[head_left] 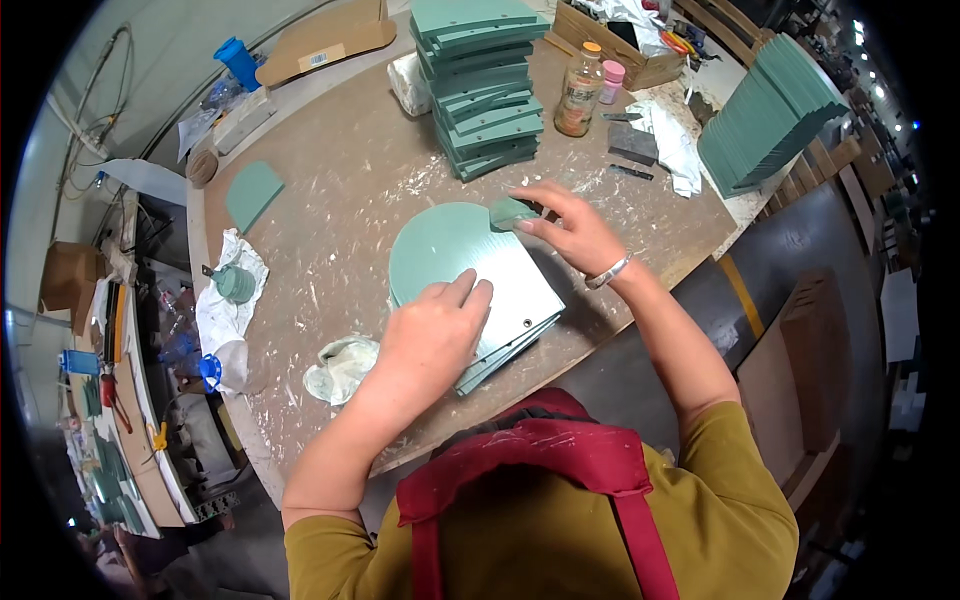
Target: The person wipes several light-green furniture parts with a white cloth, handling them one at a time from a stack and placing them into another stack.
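A small stack of pale green boards (440,250), rounded at the far end, lies on the brown worktable in front of me. The top board has a shiny surface and a small hole near its right corner. My left hand (436,325) rests on this board, fingers stretched out over its left side. At the board's far right edge, my right hand (568,232) pinches a small green pad (510,213) between thumb and fingers. Whether the pad is sandpaper or a sponge I cannot tell. A crumpled whitish cloth (343,368) lies just left of my left hand.
A tall stack of green boards (480,90) stands beyond my hands, with a glass bottle (579,90) and a pink bottle (611,82) to its right. More boards (765,115) stand at far right. A green tub (234,283) sits on white paper at left, near a loose green piece (252,194).
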A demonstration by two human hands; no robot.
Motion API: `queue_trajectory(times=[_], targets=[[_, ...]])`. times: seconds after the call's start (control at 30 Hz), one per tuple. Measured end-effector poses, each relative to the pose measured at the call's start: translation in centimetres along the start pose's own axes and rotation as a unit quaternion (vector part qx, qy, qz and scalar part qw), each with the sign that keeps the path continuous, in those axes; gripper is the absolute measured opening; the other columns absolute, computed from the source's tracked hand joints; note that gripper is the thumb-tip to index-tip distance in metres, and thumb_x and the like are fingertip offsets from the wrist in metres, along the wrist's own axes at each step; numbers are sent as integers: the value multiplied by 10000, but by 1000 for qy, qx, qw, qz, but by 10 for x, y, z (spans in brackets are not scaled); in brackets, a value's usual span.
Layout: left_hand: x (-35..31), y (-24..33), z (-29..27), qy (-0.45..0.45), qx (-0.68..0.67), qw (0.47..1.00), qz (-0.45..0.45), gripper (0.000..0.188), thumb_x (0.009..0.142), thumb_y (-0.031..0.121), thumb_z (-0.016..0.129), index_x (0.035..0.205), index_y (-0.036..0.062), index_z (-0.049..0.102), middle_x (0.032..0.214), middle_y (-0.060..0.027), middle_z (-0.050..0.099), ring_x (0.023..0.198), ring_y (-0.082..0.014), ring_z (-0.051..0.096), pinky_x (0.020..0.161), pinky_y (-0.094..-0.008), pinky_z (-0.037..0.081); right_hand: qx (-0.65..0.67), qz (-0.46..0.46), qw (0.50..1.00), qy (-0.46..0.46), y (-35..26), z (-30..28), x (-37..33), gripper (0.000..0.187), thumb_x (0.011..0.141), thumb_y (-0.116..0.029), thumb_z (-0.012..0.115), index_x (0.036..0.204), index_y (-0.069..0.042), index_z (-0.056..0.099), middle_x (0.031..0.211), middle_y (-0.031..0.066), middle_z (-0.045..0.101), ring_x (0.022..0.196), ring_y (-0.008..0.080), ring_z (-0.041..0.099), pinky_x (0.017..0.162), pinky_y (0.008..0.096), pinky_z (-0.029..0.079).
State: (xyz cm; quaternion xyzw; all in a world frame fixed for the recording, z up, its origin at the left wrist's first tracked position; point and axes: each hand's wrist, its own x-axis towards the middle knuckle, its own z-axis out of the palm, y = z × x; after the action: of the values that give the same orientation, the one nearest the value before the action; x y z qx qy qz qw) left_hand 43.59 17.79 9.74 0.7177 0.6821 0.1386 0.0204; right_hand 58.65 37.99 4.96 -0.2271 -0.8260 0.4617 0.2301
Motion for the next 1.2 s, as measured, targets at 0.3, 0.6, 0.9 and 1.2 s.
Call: queue_trajectory(times=[0.3, 0.6, 0.9, 1.2], targets=[[0, 5, 3, 43, 4, 999, -4, 220, 878, 105, 636, 1092, 62, 624, 1125, -134, 692, 904, -315, 687, 755, -398, 563, -6, -90, 995, -42, 5, -24, -56, 384, 843, -70, 667, 1222, -14, 644, 1181, 145, 636, 1099, 311, 608, 939, 369, 483], [6, 6, -7, 6, -20, 1000, -11, 260, 836, 28, 616, 1089, 85, 608, 821, -145, 654, 782, -347, 663, 651, -429, 524, 25, -62, 997, -28, -2, -49, -65, 380, 883, -119, 678, 1251, -37, 626, 1147, 117, 622, 981, 227, 620, 836, 325, 514], [1, 10, -4, 7, 7, 1000, -19, 259, 831, 19, 623, 1086, 64, 644, 1168, -108, 696, 921, -320, 689, 782, -398, 562, 64, -107, 988, -92, 25, -16, 42, 399, 869, -145, 717, 1246, -43, 636, 1147, 90, 634, 966, 213, 623, 844, 319, 507], [2, 9, 0, -2, 3, 998, -56, 237, 857, 29, 625, 1091, 68, 640, 884, -159, 693, 802, -351, 679, 680, -438, 537, 44, -152, 978, -137, 19, -44, -38, 382, 816, -40, 683, 1194, -14, 637, 1139, 123, 649, 1070, 281, 615, 925, 363, 498]])
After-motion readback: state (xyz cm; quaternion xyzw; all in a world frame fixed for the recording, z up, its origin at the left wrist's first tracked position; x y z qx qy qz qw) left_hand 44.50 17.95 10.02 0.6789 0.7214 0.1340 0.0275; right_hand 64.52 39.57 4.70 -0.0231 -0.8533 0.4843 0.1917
